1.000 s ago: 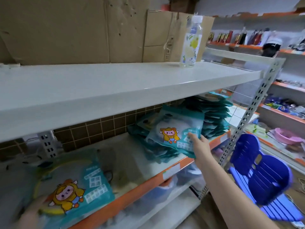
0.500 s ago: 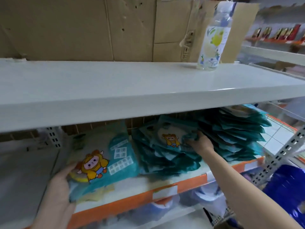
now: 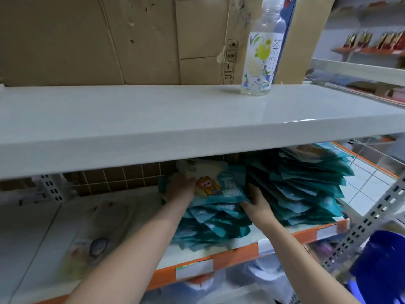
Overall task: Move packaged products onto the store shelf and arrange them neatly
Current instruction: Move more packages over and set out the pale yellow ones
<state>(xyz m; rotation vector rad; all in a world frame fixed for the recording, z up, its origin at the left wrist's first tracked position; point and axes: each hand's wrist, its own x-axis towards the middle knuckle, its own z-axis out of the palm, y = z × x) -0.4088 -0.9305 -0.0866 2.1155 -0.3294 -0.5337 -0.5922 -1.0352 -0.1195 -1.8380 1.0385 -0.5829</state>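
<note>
I'm seeing a teal packet (image 3: 215, 189) showing a yellow cartoon figure with a pink face and small white printed squares. Under it, the stack (image 3: 210, 224) is showing teal with paler blue patches, and the taller stack (image 3: 306, 189) beside it is showing the same teal. The shelf edge (image 3: 236, 255) is glowing orange with white label strips. The upper shelf (image 3: 153, 119) is looking off-white. The clear bottle (image 3: 260, 51) is wearing a white label with yellow and blue drawings. Brown cardboard (image 3: 87, 40) is showing behind.

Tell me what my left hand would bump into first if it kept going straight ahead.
Probably the brown tiled wall behind the shelf. The left hand already rests on the top teal packet, pointing inward; depth is unclear.
</note>
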